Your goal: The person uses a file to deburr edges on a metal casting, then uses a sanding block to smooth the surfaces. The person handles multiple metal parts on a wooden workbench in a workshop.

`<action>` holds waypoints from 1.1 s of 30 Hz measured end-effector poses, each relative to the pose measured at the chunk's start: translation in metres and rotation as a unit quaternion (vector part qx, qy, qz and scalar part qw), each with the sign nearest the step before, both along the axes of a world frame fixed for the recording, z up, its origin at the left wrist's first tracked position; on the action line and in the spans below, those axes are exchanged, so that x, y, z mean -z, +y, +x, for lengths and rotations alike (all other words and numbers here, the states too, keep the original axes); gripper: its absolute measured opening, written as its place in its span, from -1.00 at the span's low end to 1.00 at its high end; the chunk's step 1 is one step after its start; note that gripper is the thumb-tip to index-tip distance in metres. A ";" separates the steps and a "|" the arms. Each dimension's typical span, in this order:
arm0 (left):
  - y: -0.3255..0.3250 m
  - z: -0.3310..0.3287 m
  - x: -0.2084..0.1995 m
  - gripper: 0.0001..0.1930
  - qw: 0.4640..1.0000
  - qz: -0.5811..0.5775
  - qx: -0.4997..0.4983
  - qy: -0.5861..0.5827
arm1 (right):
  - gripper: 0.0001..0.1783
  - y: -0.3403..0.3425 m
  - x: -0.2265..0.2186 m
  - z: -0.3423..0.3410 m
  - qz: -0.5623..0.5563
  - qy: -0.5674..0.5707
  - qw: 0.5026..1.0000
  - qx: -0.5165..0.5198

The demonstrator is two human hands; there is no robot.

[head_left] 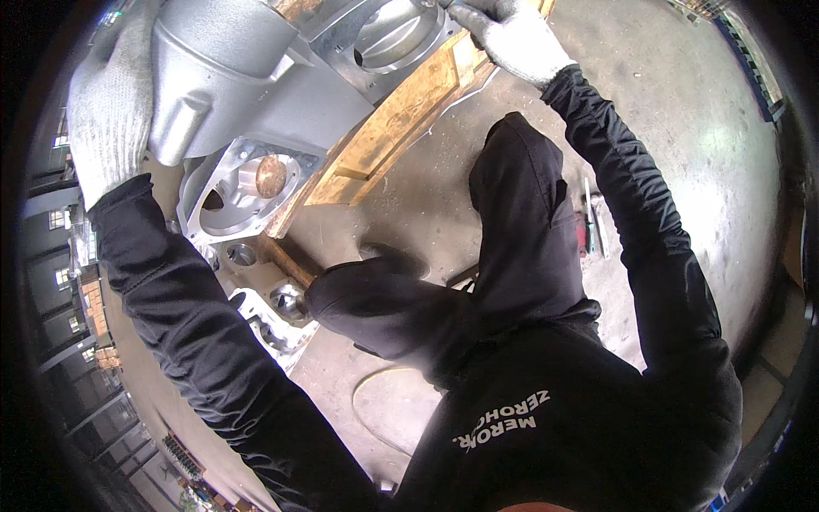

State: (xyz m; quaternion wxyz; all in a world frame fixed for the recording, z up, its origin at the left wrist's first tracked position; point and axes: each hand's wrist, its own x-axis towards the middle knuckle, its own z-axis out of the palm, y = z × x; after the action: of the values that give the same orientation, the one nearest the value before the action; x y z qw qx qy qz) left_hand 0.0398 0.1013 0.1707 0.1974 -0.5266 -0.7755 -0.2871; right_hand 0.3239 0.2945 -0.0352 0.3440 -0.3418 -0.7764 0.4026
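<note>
My left hand (111,119), in a whitish knit glove, lies along the left side of a large silver-grey metal casting (230,68). Its fingers stretch toward the top edge, where their tips are cut off. My right hand (516,43), in a matching glove, is at the top, by the casting's far flange (397,38) and above a wooden board (392,115). Its thumb points left and its fingers close round something small and grey, mostly outside the picture. Nearer me, a second square flange (247,188) has a round opening with a rusty brown disc (271,176) inside.
More machined metal castings (269,320) stand low at the left, close to my knee. On the concrete floor at right lie tools, one with a red handle (582,235). A thin pale cable (363,401) curves across the floor below my legs.
</note>
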 end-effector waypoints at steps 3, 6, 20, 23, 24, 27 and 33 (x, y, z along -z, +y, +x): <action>0.004 0.003 0.001 -0.12 0.998 0.013 -0.046 0.041 | -0.53 -0.004 0.008 -0.002 -0.021 0.044 0.999 -0.024; 0.000 0.004 0.001 -0.13 0.998 0.006 -0.051 0.032 | -0.57 -0.011 0.022 -0.003 0.039 0.006 0.998 0.050; 0.007 0.024 0.001 -0.28 0.997 -0.007 -0.062 0.042 | -0.54 -0.084 0.087 -0.048 -0.063 -0.080 0.992 0.071; -0.003 0.024 -0.003 -0.33 0.998 -0.003 -0.033 0.048 | -0.57 -0.092 0.086 -0.047 -0.042 -0.013 0.999 -0.010; -0.009 0.018 -0.003 -0.35 0.996 0.013 -0.045 0.073 | -0.60 -0.096 0.081 -0.044 -0.030 0.027 0.999 -0.024; -0.001 0.038 0.011 -0.42 0.973 0.057 -0.048 0.220 | -0.53 -0.057 0.066 -0.022 -0.080 0.180 0.958 0.210; 0.001 0.073 0.029 -0.54 0.979 0.098 -0.058 0.171 | -0.48 0.030 0.051 -0.053 -0.135 0.386 0.912 0.034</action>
State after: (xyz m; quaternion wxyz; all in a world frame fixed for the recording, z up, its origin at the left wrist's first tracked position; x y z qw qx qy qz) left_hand 0.1125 0.1021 0.1422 0.3936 -0.4999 -0.7280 -0.2553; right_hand 0.2706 0.3248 -0.0864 0.5811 -0.2292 -0.5087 0.5925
